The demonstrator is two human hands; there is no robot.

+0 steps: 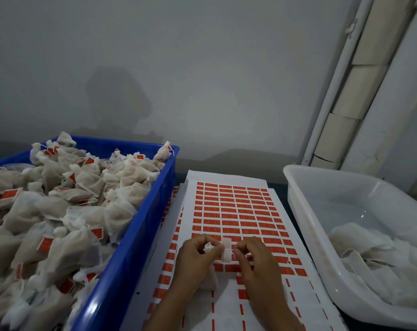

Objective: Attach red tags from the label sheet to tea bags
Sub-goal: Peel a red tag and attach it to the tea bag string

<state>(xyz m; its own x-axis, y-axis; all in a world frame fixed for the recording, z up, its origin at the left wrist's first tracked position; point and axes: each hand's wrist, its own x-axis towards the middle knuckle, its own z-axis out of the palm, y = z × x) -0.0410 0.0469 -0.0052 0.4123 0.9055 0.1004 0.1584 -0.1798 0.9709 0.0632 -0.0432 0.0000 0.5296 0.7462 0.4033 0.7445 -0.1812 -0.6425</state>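
Dim grey wall (202, 68), shadowed

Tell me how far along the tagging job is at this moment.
Well underway. Done: the blue crate is heaped with tagged tea bags, and the label sheet's near rows are stripped. In hand: the left hand holds a tea bag while the right hand pinches a peeled tag, pale side up. Left: untagged bags in the white tub and many red tags on the sheet.

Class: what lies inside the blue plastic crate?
The blue plastic crate holds a heap of white mesh tea bags, many bearing red paper tags. The heap hides its floor.
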